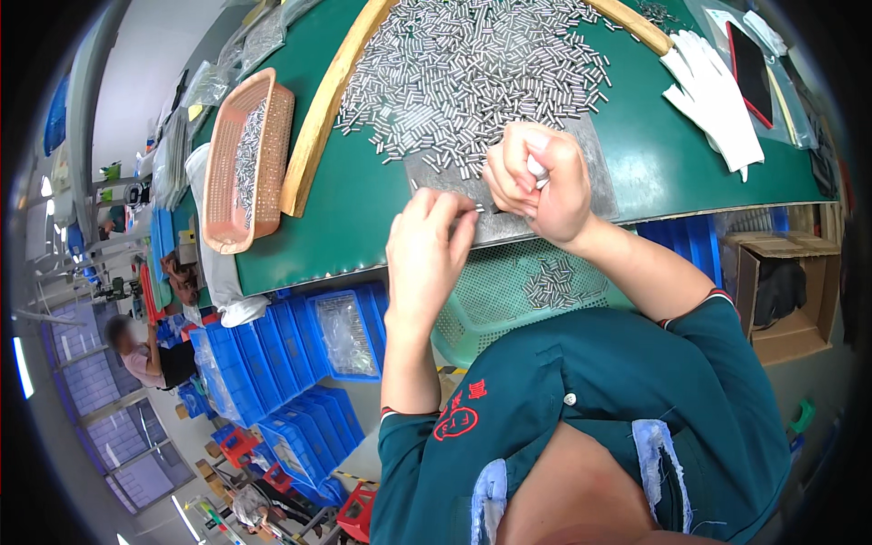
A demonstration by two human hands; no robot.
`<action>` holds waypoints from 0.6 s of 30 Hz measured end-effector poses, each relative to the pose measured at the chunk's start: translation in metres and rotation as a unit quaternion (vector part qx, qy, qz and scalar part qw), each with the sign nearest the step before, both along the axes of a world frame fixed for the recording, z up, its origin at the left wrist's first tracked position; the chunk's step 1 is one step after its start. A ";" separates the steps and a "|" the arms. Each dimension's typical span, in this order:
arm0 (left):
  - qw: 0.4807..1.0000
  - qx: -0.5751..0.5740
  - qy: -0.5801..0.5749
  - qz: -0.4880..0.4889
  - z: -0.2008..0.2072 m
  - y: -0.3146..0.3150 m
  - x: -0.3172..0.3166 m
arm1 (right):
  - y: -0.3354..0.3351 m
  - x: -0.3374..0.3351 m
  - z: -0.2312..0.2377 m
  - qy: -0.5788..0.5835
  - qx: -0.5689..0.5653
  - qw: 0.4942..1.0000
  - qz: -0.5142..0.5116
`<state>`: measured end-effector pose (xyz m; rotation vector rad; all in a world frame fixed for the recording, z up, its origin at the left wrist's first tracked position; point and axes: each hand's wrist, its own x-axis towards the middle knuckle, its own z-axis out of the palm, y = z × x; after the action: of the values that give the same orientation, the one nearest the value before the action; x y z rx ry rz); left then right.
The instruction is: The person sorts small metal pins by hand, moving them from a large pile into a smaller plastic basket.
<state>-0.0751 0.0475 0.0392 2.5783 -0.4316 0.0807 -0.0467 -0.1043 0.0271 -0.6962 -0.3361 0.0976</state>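
Observation:
My left hand (423,245) is over the front edge of a grey metal plate (595,168), its thumb and forefinger pinched at a small metal pin (479,208). Close beside it on the right, my right hand (552,186) is closed in a fist. A whitish rounded end of a tool handle (538,170) shows in that fist; the rest of the tool is hidden. Beyond both hands a large heap of short, shiny metal pins (481,77) spreads over the plate and the green tabletop (354,204).
Wooden strips (322,118) flank the heap. An orange basket (270,195) of pins stands left; a white glove (718,104) and a red-edged phone (749,73) lie right. Below the table edge is a green basket (463,304) with pins, near blue bins (272,341) and a cardboard box (795,309).

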 end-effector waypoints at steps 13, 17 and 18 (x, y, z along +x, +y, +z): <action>0.996 -0.070 0.029 0.044 -0.006 -0.006 -0.008 | 0.001 0.000 -0.002 0.014 0.038 0.999 0.001; 0.997 -0.069 0.011 0.032 -0.005 -0.006 -0.007 | 0.003 -0.002 -0.003 -0.096 -0.070 0.993 -0.020; 0.997 -0.070 0.011 0.033 -0.005 -0.006 -0.007 | 0.004 -0.003 -0.001 -0.152 -0.128 0.979 -0.040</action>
<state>-0.0819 0.0416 0.0343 2.4541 -0.3195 0.1012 -0.0499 -0.1001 0.0259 -0.9823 -0.5955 -0.0436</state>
